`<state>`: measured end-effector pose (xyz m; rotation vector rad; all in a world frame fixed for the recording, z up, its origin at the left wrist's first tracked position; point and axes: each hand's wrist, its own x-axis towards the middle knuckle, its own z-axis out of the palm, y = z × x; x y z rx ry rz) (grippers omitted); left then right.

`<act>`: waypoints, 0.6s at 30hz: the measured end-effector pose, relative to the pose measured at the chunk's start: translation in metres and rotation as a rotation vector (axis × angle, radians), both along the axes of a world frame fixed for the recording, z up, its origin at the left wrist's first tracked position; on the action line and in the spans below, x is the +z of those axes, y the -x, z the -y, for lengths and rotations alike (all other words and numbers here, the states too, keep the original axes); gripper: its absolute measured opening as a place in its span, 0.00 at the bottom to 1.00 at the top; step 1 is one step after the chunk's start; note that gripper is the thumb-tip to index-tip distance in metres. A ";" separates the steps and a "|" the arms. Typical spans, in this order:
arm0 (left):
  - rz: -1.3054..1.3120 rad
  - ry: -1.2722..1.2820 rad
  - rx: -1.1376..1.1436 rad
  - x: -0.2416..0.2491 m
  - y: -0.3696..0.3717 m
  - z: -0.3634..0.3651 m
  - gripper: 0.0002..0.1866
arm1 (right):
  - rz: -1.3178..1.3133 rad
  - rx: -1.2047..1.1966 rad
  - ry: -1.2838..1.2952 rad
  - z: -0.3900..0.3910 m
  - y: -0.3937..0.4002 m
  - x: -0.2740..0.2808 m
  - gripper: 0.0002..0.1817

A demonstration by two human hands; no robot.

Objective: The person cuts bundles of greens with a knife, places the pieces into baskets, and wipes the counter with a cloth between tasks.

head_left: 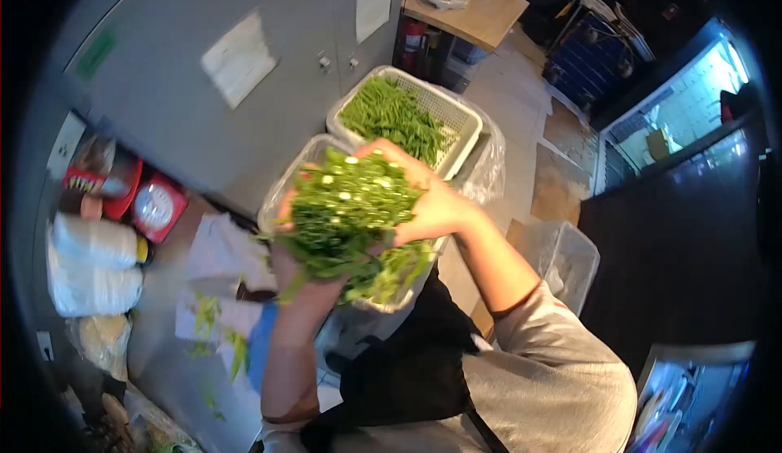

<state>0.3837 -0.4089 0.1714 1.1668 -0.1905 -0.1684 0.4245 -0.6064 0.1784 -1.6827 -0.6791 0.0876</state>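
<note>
Between my two hands is a big bunch of leafy greens (350,200), its pale cut stem ends turned up toward me. My right hand (432,208) wraps the bunch from the right side, fingers over its far edge. From below and the left, my left hand (305,278) grips it; leaves cover most of those fingers. Beneath the bunch sits a light plastic basket (405,298) with more loose greens. Just beyond it stands a white perforated basket (468,127) holding a heap of green stalks (391,115).
Grey cabinets (179,70) rise at the left. A red dial scale (156,207) and bagged goods (94,266) lie beside them on the floor. A clear plastic bin (570,266) stands right, and a wooden table (481,9) with bowls is at the back.
</note>
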 end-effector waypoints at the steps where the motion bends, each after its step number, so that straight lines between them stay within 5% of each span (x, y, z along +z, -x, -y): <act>1: 0.296 -0.313 0.065 -0.017 -0.030 0.043 0.40 | 0.031 -0.019 0.022 0.043 -0.026 -0.015 0.42; 5: -0.224 -0.157 -0.117 -0.122 -0.131 0.184 0.33 | -0.155 -0.062 0.284 0.186 -0.116 -0.072 0.39; 10: -0.297 -0.125 0.134 -0.207 -0.207 0.299 0.31 | -0.304 0.041 0.280 0.285 -0.222 -0.173 0.41; 13: -0.433 0.120 0.076 -0.246 -0.255 0.322 0.34 | -0.420 0.078 0.396 0.309 -0.282 -0.202 0.44; 15: -0.458 -0.090 0.166 -0.278 -0.287 0.328 0.38 | -0.437 0.069 0.483 0.318 -0.322 -0.241 0.45; 16: -0.480 -0.130 0.196 -0.308 -0.299 0.327 0.40 | -0.060 -0.020 0.657 0.326 -0.338 -0.279 0.47; 18: -0.520 -0.400 0.223 -0.397 -0.305 0.316 0.39 | -0.066 -0.242 0.742 0.331 -0.341 -0.331 0.49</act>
